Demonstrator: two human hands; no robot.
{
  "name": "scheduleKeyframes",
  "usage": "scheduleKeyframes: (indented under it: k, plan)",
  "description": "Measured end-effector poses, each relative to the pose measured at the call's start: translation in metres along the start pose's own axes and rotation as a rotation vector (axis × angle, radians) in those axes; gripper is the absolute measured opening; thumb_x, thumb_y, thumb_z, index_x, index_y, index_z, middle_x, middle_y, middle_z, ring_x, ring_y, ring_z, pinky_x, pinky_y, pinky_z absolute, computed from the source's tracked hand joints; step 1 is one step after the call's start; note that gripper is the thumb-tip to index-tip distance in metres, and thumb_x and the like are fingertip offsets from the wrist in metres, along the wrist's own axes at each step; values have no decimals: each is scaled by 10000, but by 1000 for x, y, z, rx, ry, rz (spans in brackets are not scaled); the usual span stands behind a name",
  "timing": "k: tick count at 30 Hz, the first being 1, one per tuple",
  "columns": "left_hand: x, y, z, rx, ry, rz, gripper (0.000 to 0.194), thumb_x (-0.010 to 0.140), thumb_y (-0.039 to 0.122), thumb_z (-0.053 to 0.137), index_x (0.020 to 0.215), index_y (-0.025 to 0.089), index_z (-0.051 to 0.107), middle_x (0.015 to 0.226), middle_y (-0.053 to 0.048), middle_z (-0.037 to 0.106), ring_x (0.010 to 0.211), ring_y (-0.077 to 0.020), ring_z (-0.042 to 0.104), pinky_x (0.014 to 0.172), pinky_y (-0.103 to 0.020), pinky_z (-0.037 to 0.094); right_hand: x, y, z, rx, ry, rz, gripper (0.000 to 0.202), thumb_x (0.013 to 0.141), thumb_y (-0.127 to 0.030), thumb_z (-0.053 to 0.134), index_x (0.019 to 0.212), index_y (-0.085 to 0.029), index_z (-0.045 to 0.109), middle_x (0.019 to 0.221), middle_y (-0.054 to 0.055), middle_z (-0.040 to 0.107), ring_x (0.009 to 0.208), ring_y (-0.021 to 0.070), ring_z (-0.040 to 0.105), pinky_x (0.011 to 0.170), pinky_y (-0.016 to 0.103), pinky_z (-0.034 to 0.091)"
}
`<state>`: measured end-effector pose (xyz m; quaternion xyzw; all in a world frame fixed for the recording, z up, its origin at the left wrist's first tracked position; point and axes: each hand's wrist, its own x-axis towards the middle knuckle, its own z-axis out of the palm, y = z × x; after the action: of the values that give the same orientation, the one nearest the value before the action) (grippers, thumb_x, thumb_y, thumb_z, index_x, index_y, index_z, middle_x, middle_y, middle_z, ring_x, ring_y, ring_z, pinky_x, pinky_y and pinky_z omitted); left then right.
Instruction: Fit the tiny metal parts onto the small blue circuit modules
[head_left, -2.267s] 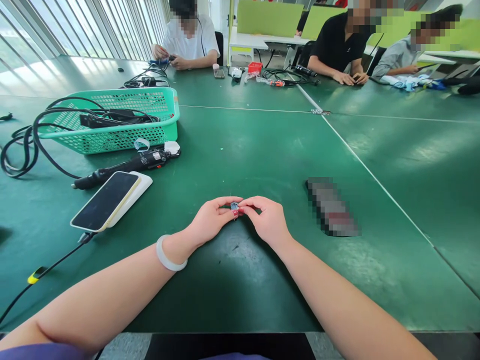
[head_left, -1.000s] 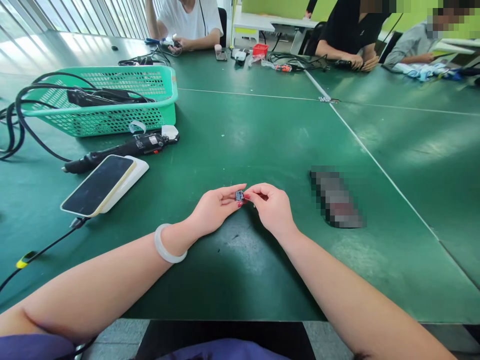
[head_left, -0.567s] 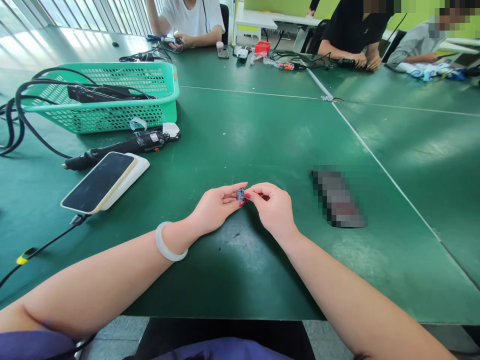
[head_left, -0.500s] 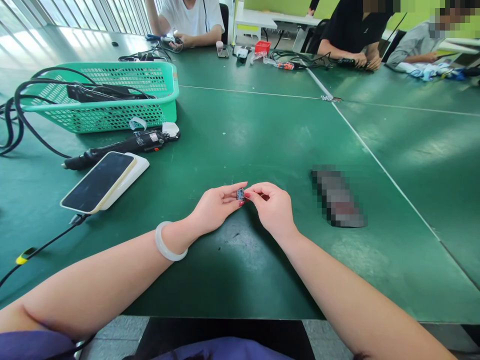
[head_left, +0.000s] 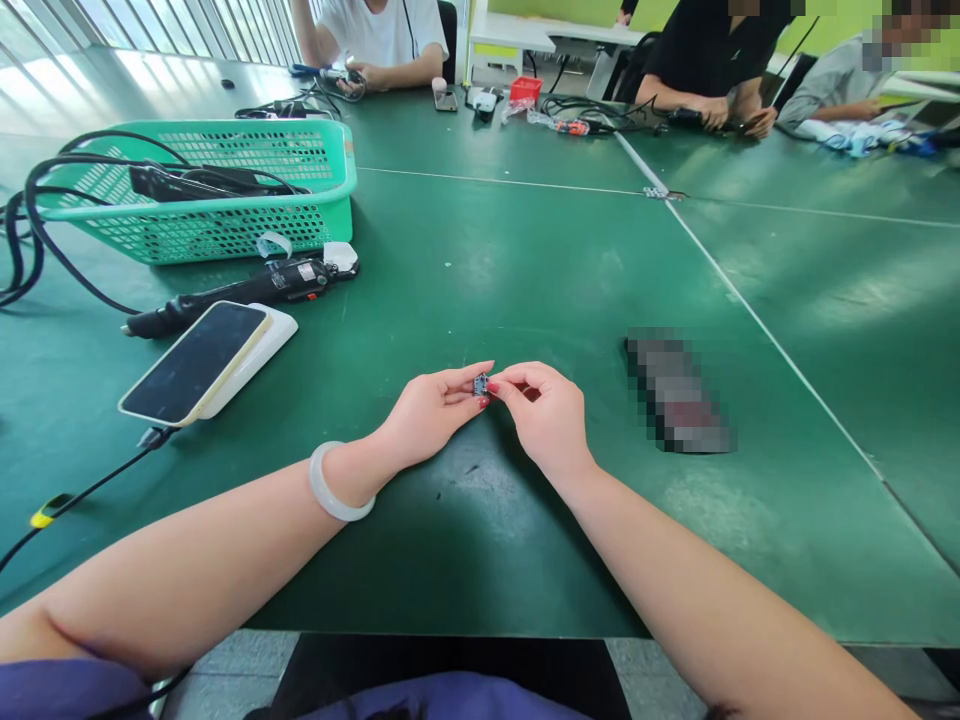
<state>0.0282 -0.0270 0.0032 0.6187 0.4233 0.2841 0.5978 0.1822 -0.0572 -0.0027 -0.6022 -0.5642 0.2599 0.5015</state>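
Observation:
My left hand (head_left: 429, 418) pinches a small circuit board (head_left: 481, 384), dark with pale spots, between thumb and fingertips. Just to its right, my right hand (head_left: 551, 415) is closed with thumb and forefinger pressed together at the board's edge. Whatever those fingers hold is too small and too covered to name. Both hands are just above the green table (head_left: 480, 560), near its front edge.
At left, a phone (head_left: 196, 362) rests on a white block, with a cable attached. Behind it lie a black electric screwdriver (head_left: 247, 292) and a green basket (head_left: 330, 215) of cables. A blurred-out dark object (head_left: 679, 395) lies at right. Several people sit across the table.
My hands and the board stay almost in place, with only a slight shift at the right fingertips. Across the table, a co-worker's hand at the right has moved a little.

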Motion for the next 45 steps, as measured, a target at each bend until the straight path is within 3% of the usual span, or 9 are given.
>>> scheduleKeyframes:
  k: [22, 38, 45]
  plan:
    - [-2, 5, 4, -52, 37, 6, 492, 802, 271, 619, 1274, 151, 553, 1135, -85, 691, 1050, -204, 649, 1017, -369, 461, 1, 1, 1, -84, -53, -35, 165, 818, -323, 572, 701, -210, 601, 862, 26, 633, 654, 130, 518, 644, 303, 450]
    - [1, 3, 2, -108, 4, -23, 534, 813, 219, 604, 1333, 185, 486, 1061, -64, 708, 936, -157, 672, 958, -333, 488, 4, 6, 1, 66, -134, 60, 173, 802, -346, 575, 699, -207, 573, 870, 28, 626, 680, 137, 560, 632, 299, 458]
    - [1, 4, 3, -138, 10, -34, 473, 806, 216, 612, 1272, 165, 545, 1059, -66, 707, 964, -163, 663, 975, -347, 479, 4, 7, 2, 81, -111, 66, 178, 793, -360, 582, 701, -208, 571, 854, 31, 626, 676, 141, 561, 641, 306, 467]
